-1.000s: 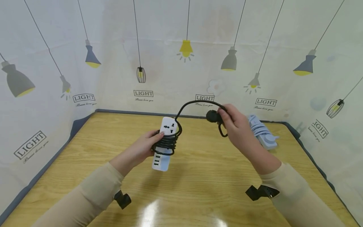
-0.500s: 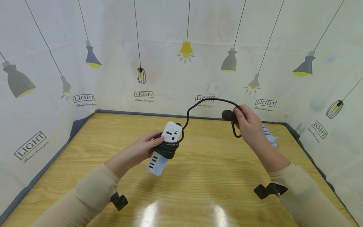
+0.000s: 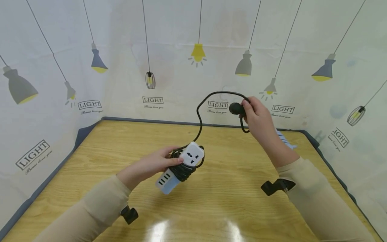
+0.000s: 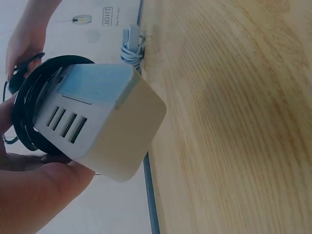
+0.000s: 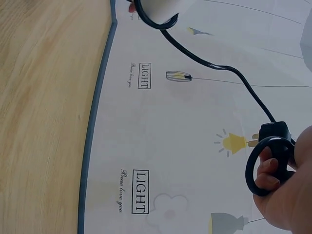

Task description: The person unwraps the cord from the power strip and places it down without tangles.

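Note:
My left hand (image 3: pixel 157 164) grips a white power strip (image 3: pixel 191 153) above the table, with its thumb on the front. A black cord (image 3: pixel 182 172) is coiled round the strip's middle. Several USB slots show on the strip's lower end (image 4: pixel 68 124) in the left wrist view. Higher up and to the right, my right hand (image 3: pixel 258 117) holds the cord's black plug (image 3: pixel 237 108). Metal prongs stick out of the plug (image 5: pixel 275 130) in the right wrist view, and a small cord loop hangs by the fingers. Between both hands a free length of cord (image 5: pixel 204 62) arches upward.
A second pale power strip with its cord wrapped round it (image 4: pixel 131 48) lies at the table's back right, partly hidden by the right forearm in the head view. The wooden table (image 3: pixel 229 188) meets a printed curtain (image 3: pixel 181 67) at the back and sides.
The power strip has moved down and right and tilted clockwise. My right hand went right, then up and back left with the plug. The free cord between the hands has grown longer.

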`<state>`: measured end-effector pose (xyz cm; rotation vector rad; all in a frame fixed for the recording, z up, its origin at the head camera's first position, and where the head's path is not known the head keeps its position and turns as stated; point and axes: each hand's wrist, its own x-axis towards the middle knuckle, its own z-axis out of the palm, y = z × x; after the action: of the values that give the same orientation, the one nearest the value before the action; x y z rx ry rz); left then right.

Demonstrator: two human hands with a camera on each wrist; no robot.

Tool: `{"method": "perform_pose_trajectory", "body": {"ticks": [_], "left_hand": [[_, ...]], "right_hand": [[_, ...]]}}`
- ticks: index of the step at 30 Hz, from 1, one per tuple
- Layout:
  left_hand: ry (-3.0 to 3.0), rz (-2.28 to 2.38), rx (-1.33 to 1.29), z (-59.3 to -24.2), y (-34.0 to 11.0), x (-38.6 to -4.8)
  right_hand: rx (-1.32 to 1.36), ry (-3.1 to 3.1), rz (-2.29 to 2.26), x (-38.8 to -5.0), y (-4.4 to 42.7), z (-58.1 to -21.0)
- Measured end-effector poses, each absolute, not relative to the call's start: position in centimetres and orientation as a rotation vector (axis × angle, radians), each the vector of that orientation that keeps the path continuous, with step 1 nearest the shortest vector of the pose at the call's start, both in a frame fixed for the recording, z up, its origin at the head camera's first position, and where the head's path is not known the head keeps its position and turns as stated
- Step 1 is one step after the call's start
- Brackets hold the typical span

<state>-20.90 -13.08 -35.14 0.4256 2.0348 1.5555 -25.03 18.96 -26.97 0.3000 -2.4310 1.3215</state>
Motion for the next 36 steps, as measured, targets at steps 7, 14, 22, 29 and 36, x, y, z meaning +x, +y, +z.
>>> {"method": "perform_pose_trajectory", "body": {"ticks": [7,14,22,29,36], "left_hand": [[1.979,1.616,0.365,-36.0,-12.9,-21.3],[1.915,1.727,0.262,-36.6,-13.1,-22.0],[1.868,1.769,0.245,-36.8,-13.5,-22.2],[1.907,1.849,0.11,-36.9,-13.8,-22.4],[1.945,1.914,0.138,-36.0,-15.0,-22.7]], "right_hand": [[0.389,-2.333,1.371,-24.6,17.7,-25.8],[0.455,-2.283,1.365,-22.9,17.3,-24.7],[0.48,-2.271,1.346,-21.7,17.4,-24.1],[0.424,-2.27,1.327,-21.3,18.5,-24.3],[0.371,-2.355,1.267,-21.1,19.9,-25.4]]}}
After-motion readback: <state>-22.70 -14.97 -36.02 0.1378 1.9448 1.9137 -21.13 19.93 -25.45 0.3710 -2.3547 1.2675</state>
